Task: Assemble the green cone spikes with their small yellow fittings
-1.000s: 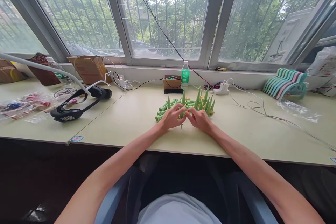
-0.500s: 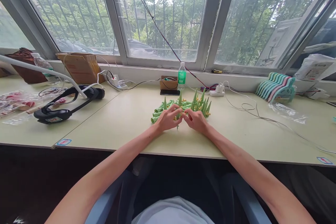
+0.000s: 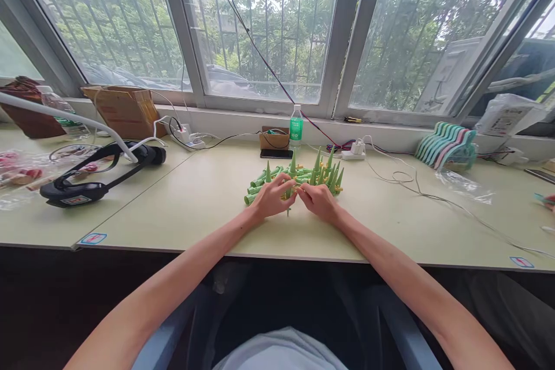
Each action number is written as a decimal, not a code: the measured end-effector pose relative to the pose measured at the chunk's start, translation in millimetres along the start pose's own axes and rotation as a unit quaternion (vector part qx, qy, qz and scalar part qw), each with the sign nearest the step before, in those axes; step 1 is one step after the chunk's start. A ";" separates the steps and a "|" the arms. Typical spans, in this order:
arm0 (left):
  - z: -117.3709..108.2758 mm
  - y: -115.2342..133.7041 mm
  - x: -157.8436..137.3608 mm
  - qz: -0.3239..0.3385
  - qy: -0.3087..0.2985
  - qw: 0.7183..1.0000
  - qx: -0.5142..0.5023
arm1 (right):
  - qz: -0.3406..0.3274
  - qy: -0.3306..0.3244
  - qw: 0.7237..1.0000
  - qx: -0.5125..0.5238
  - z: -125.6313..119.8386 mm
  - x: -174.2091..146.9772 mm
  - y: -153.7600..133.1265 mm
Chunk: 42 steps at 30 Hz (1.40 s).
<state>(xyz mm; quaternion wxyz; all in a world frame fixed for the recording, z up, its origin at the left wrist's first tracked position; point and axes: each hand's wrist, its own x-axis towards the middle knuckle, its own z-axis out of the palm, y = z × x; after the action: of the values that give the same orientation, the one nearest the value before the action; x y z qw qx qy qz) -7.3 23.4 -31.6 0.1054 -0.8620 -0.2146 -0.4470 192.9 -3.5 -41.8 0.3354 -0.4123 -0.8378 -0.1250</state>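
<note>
My left hand (image 3: 271,196) is closed around a green pointed piece (image 3: 288,211), whose thin tip shows below the fingers. Right beside it, my right hand (image 3: 319,202) is closed too, its thumb and forefinger meeting the left fingertips. A speck of yellow shows there, but what the right fingers pinch is too small to make out. Behind the hands lie green tubes (image 3: 252,191) on the left. Several green cone-shaped spikes (image 3: 333,176) with yellow bits stand in a cluster on the right.
Beyond the pieces are a phone (image 3: 276,154), a small cardboard box (image 3: 273,139) and a water bottle (image 3: 296,127). A black headset (image 3: 91,188) lies left on the table (image 3: 182,214). To the right are a white cable (image 3: 446,199), a power strip (image 3: 353,153) and pastel hangers (image 3: 446,144).
The whole view has shifted slightly, so things appear a little farther left. Both hands stay together at the same spot with hardly any finger movement.
</note>
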 end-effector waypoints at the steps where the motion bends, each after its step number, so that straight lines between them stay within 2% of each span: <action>1: -0.1 -0.1 0.0 0.000 -0.001 1.000 0.000 | 0.000 -0.003 1.000 0.001 -0.5 0.1 0.0; 9: -4.5 2.2 0.9 -0.005 -0.021 1.000 -0.015 | 0.005 -0.010 1.000 0.028 -2.2 0.9 0.8; 15: -4.8 3.7 1.4 -0.015 -0.020 1.000 -0.017 | 0.042 0.012 0.996 0.072 -0.1 -1.6 -0.5; 27: -4.3 3.3 0.8 -0.004 -0.018 1.000 -0.020 | 0.013 -0.013 0.997 0.069 -1.6 0.2 1.5; 31: -5.0 4.3 1.4 0.001 -0.014 1.000 -0.020 | 0.016 -0.013 0.997 0.069 -1.1 0.6 1.8; 37: -5.3 5.1 1.7 -0.003 -0.020 0.999 -0.025 | 0.054 0.006 0.993 0.101 -1.0 -1.1 -1.1; 42: -4.8 4.3 0.8 -0.009 -0.027 0.999 -0.024 | 0.037 -0.005 0.993 0.112 -1.9 -1.2 -2.2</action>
<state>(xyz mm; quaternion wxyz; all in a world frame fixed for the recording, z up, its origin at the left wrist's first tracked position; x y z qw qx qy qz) -8.4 17.9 -28.2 0.0752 -0.8740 -0.2146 -0.4295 192.6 -6.6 -41.1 0.3800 -0.4033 -0.8323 -0.0162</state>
